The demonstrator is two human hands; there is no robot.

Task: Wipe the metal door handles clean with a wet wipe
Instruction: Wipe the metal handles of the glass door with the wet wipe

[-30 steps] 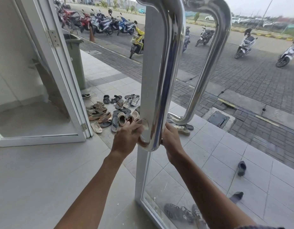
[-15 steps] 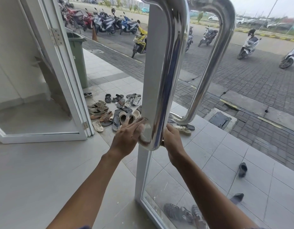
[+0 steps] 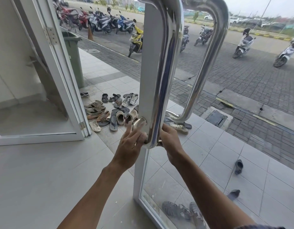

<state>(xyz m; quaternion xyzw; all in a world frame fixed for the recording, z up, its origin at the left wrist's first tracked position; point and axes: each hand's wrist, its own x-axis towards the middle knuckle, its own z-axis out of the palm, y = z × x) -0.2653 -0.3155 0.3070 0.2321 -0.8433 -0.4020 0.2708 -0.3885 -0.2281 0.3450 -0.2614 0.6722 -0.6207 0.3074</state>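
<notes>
The near polished metal door handle (image 3: 166, 66) runs down the white door frame (image 3: 139, 171) to a bend at its lower mount (image 3: 139, 122). My left hand (image 3: 130, 143) is at that bend, its fingers curled round the short mounting post and the forefinger pointing up beside the round flange. My right hand (image 3: 171, 140) grips the bottom of the bar from the right side, fingers tucked behind it. Only a pale sliver of the wet wipe (image 3: 159, 140) shows between that hand and the metal. The outer handle (image 3: 204, 68) is visible through the glass.
The second door leaf (image 3: 60, 76) stands open at the left, a green bin (image 3: 73, 53) behind it. Several shoes and sandals (image 3: 113, 111) lie on the tiles outside, with more (image 3: 177, 210) behind the glass. Parked scooters (image 3: 136, 38) line the paved road.
My left fingers have slipped from the flange down round the mounting post. My right hand stays at the bar's lower end. The view has shifted slightly.
</notes>
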